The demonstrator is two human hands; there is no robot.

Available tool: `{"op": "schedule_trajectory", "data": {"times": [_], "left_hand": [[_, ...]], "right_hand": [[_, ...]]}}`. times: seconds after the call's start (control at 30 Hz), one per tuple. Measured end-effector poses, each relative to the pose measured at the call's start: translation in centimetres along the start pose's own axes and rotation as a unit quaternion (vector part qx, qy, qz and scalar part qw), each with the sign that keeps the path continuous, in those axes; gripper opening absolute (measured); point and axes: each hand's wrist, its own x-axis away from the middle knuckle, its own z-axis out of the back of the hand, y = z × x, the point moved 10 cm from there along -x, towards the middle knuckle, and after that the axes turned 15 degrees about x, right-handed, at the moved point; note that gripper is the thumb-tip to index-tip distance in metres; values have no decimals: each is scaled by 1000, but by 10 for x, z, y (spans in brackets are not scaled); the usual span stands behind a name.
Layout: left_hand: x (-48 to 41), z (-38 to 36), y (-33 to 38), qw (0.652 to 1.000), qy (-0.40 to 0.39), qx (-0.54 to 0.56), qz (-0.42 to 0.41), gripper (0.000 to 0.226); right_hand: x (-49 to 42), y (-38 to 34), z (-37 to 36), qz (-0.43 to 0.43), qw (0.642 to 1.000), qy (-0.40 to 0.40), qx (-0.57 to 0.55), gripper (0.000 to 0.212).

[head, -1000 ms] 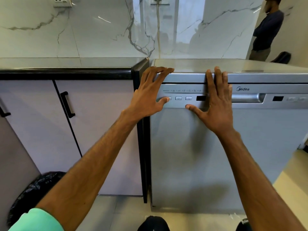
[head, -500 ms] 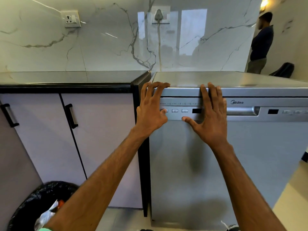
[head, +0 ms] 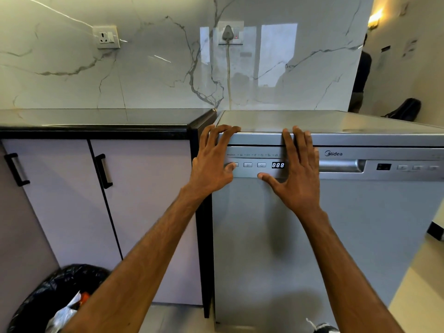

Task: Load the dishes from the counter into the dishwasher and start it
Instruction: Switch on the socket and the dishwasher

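At the near left corner of the dishwasher (head: pixel 312 236), whose door stood shut, both hands lay against the control strip. The left hand (head: pixel 211 169) had its fingers (head: pixel 222 138) spread apart and laid over the top edge, gripping nothing, while its thumb pressed the leftmost button of the row. The right hand (head: pixel 298 179) rested flat just right of it, fingers straight and close together, thumb stretched out below the display (head: pixel 278 165). That display, dark half a second earlier, now glowed with 888, so the thumb press had apparently switched the machine on. No dishes showed on the black bench (head: pixel 96 118) to the left, which suggested loading was finished and only starting remained. The P button (head: pixel 247 165) just right of the thumb was probably the next target, then a start key, perhaps among the buttons beyond the door handle (head: pixel 341 165).
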Motion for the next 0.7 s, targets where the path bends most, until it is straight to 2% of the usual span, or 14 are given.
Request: {"op": "schedule_trajectory", "data": {"times": [0.4, 0.7], "left_hand": [[2, -6, -7, 999, -34, -22, 15, 100], [6, -6, -7, 998, -38, -34, 25, 106]], "right_hand": [[1, 1, -1, 14, 1000, 0, -7, 113], [8, 18, 9, 47, 999, -12, -22, 102]]}}
